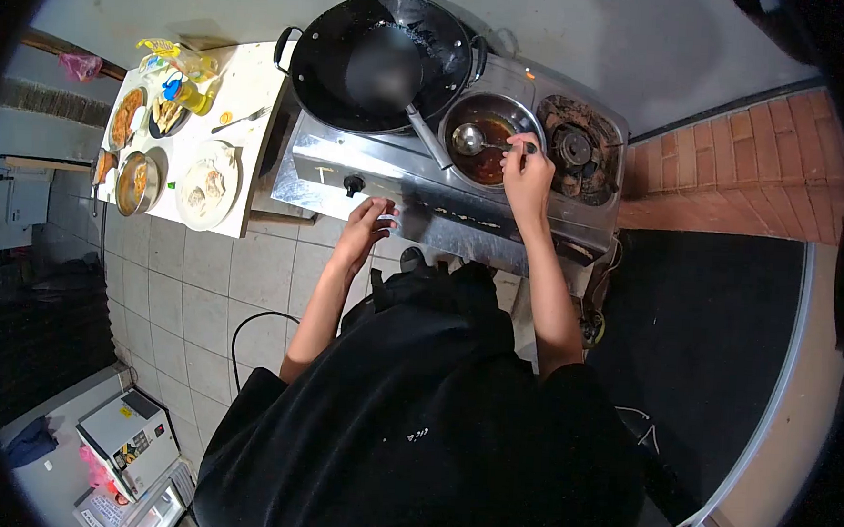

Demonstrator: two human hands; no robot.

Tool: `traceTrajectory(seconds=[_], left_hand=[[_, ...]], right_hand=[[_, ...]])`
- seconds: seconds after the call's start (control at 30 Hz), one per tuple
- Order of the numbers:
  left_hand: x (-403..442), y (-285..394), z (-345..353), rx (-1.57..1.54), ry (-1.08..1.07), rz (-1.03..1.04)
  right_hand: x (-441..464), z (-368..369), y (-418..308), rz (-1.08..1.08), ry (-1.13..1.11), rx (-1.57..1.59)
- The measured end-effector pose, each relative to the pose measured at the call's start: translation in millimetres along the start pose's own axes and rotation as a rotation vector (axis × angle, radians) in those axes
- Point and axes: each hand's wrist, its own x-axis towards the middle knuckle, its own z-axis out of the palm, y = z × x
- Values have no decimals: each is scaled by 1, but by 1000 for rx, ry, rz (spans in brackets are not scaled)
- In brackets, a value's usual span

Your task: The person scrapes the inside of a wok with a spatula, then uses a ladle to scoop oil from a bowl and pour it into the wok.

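My right hand (527, 178) is closed round the handle of a metal ladle (468, 139). The ladle's bowl is inside a metal bowl (451, 157) of reddish-brown liquid on the steel stove. To the left, a large black wok (317, 77) with two loop handles sits on the stove, and a metal-handled utensil (429, 138) slants out of it over the rim; the utensil's head is blurred. My left hand (367, 227) holds nothing, its fingers loosely bent and apart, just in front of the stove's front edge near a black knob (353, 184).
At the left, a white table (259, 93) bears a white plate (205, 209), a metal pot (140, 184), a fork (240, 119), oil bottles (195, 97) and dishes of food. A bare burner (573, 148) and a brick wall (724, 155) are at the right.
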Motion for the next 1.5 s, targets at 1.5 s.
traceTrajectory(seconds=[1.5], left_hand=[[-8,1,-4,-17,23,-2]], right_hand=[[6,-26,-21,-246,-74,-65]])
